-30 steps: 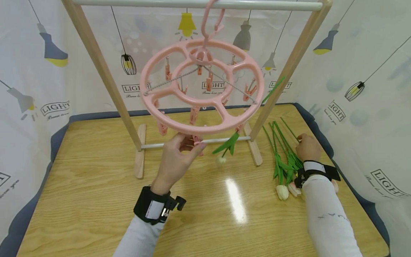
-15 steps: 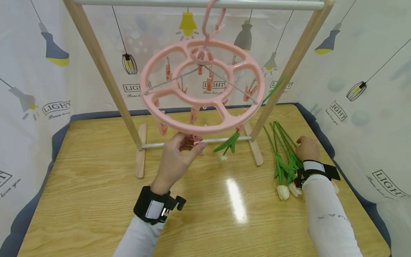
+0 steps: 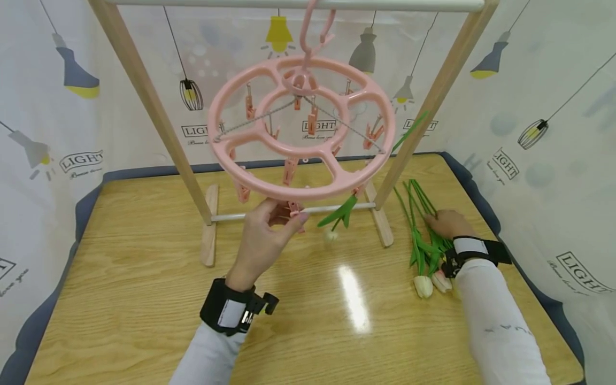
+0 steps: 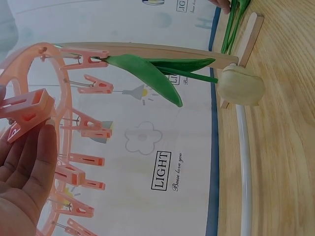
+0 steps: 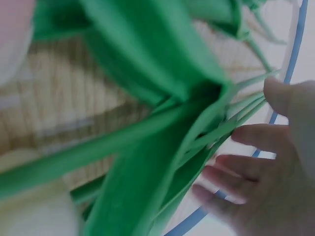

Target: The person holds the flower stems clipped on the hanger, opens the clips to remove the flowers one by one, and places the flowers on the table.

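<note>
My left hand [image 3: 262,235] pinches a pink clothespin [image 4: 32,108] at the front of the round pink hanger [image 3: 299,83]. To the right of that hand, a white tulip [image 4: 241,84] hangs head down, its stem caught in another clothespin [image 4: 86,59]. On the table's right side lies a bunch of green tulip stems [image 3: 416,214], with a white bloom [image 3: 423,286] and a pale pink one [image 3: 441,280] toward me. My right hand [image 3: 447,223] is at these stems; in the right wrist view its thumb and fingers are spread apart, stems passing by the thumb tip.
A wooden stand [image 3: 163,123] with a white top rail [image 3: 202,2] carries the hanger by its hook. Several more clothespins [image 3: 313,123] dangle below the ring. The stand's feet [image 3: 208,246] rest on the wooden table [image 3: 144,299], and printed curtains surround it.
My right hand first lifts off a stem at the bunch's right, then shifts left onto the bunched stems. The left hand keeps its place at the clothespin.
</note>
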Motion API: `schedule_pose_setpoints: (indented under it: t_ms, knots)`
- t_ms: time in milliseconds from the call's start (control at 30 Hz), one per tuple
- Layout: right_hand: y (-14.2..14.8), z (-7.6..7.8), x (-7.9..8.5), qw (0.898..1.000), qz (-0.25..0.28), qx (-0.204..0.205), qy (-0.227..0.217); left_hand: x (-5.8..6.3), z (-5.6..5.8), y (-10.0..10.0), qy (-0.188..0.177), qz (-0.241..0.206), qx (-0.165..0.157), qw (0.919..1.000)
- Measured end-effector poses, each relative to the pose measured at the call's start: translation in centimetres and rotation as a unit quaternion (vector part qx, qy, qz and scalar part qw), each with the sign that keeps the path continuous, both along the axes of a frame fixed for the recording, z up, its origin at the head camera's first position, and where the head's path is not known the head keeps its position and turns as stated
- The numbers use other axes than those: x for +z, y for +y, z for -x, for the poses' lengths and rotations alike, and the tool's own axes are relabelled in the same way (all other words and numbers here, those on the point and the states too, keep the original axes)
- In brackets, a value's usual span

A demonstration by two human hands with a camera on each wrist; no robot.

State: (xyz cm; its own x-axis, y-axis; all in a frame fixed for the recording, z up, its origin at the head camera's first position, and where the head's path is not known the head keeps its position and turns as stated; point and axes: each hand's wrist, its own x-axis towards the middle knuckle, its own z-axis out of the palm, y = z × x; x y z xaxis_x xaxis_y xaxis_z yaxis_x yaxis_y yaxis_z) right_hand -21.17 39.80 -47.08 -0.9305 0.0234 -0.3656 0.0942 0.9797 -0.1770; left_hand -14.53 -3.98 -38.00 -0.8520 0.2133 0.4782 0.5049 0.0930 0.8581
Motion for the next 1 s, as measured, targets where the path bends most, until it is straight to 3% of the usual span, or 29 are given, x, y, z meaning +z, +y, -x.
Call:
schedule_pose_setpoints:
  t_ms: [133,267,733,867,1000]
  knots:
    - [-0.9,0.1,0.4,0.995,0.029,-0.025,-0.090,0.0,0.0,-0.1,0.000,0.002,0.001,1.0000]
    - [-1.5,0.1,0.6,0.991,0.045,-0.050,-0.112,0.0,0.0,-0.1,0.002,0.001,0.002,1.0000]
    - [-0.2,0.0,1.0,0.996,0.026,-0.037,-0.075,0.3,-0.1,-0.3,-0.003,0.005,-0.005,1.0000]
    - [-0.1,-0.1,1.9,0.997,0.047,-0.018,-0.055,0.4,-0.1,-0.3,-0.014,0.012,-0.010,0.9998]
    - [-0.4,-0.4,3.8,0.996,0.076,0.021,-0.030,0.5,-0.1,-0.5,-0.024,0.019,-0.012,0.9995]
